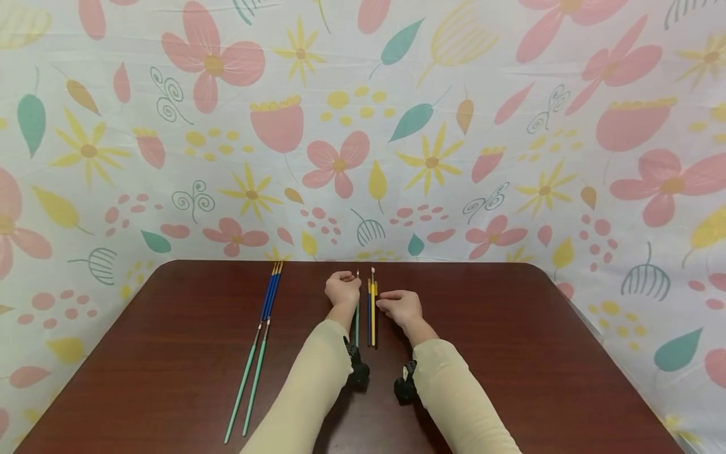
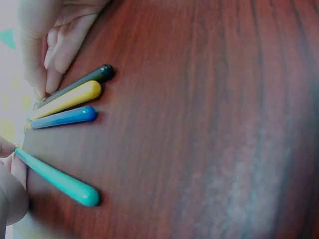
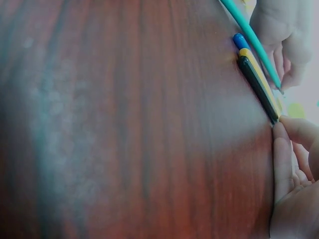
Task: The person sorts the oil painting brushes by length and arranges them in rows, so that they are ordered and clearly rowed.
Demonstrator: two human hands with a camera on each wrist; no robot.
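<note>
Head view, left hand: the left hand (image 1: 343,289) lies knuckles-up near the far edge of the dark red-brown wooden table (image 1: 510,353), fingers curled round the upper part of a slim teal-handled paintbrush (image 1: 357,315); its cream sleeve runs back toward the near edge.
Head view, teal brush: it lies on the table, pointing from the near edge to the far edge, its tip showing just past the left hand's knuckles.
Head view, right hand: the right hand (image 1: 400,307) rests palm-down, fingers loosely bent, fingertips against a tight bundle of dark, yellow and blue thin paintbrushes (image 1: 371,315) lying just right of the teal brush.
Head view, elsewhere: a set of blue-handled brushes (image 1: 271,295) and two long teal brushes (image 1: 249,378) lie well apart toward the left edge; a flowered cloth (image 1: 363,126) hangs behind.
Left wrist view: the rounded handle ends of the dark, yellow and blue brushes (image 2: 75,97) lie side by side, touching; the teal brush (image 2: 60,180) is apart from them, its shaft running into the left hand's pinching fingers (image 2: 10,169). The right hand's fingertips (image 2: 52,64) touch the dark brush.
Right wrist view: the right hand's fingertip (image 3: 291,130) presses the dark brush's side in the bundle (image 3: 256,82); whether it grips cannot be told. The teal brush (image 3: 251,42) passes under the left hand (image 3: 281,35).
</note>
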